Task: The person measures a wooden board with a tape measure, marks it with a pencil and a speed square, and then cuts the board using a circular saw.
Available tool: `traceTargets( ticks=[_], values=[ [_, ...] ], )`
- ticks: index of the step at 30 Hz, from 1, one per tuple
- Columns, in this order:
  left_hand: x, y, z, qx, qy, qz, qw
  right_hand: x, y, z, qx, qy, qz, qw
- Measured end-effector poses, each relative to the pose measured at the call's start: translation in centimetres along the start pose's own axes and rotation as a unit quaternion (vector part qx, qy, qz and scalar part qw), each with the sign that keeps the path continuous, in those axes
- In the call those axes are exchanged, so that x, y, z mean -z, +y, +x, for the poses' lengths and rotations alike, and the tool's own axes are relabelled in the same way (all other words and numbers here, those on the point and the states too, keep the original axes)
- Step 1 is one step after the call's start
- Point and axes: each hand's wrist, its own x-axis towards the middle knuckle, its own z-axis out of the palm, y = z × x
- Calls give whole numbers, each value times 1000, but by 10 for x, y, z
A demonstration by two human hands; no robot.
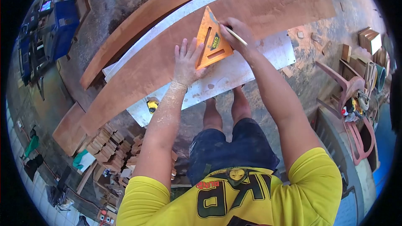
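Square (214, 44) flat on board (274, 6), between the hands, long axis across the board's. Left hand (188, 60) at its left edge, fingers spread, unclenched. Right hand (238, 33), beside its right edge, grasps pencil (237, 36); point hidden, so contact with board uncertain.

A blue boxy object (66, 27) stands at the upper left, small wooden blocks (106, 147) pile up at the lower left, and a pinkish chair (355, 84) sits at the right near stacked wood offcuts (370, 41).
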Motion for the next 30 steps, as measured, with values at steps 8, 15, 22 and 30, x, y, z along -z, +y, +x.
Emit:
traceTargets(
  ticks=[8, 15, 22, 30],
  values=[
    [3, 0, 1, -2, 2, -6, 1000, 2, -2, 9, -27, -35, 35, 998],
    [2, -1, 0, -1, 3, -1, 1000, -9, 0, 38, 16, -7, 12, 1000],
    [1, -1, 0, -6, 19, -9, 1000, 0, -3, 22, -21, -39, 32, 999],
    [1, 1, 0, 0, 12, -1, 1000, -6, -7, 51, 49, -11, -4, 999]
  ],
)
